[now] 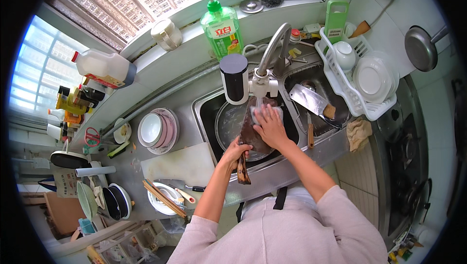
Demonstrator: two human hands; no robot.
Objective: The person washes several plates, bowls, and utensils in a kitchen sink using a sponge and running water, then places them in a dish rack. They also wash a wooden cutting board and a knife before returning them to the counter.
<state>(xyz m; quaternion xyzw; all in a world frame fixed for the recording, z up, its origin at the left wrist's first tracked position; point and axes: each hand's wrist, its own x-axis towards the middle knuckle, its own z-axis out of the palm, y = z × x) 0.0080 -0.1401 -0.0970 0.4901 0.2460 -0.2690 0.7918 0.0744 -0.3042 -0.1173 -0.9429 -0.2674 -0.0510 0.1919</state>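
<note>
My left hand (233, 154) grips a dark-bladed cleaver (251, 136) near where its blade meets the scorched wooden handle (242, 171). The blade lies tilted over the left sink basin (199, 109). Fingers spread, my right hand (270, 127) presses a pale sponge or cloth (255, 116) against the upper blade. Water runs onto the blade and cloth from the faucet (262, 78), which carries a black-and-white filter (233, 81). Below the cleaver, a round metal pan (227, 120) holding water sits in the basin, partly hidden by the blade and hands.
A shiny cleaver (306, 98) and wooden-handled utensil (310, 136) lie at the right basin. A white dish rack (374, 107) stands beyond. Left are stacked bowls (151, 129), a cutting board (178, 161), a black-handled knife (197, 188) and chopsticks (166, 198). Detergent (222, 30) stands behind.
</note>
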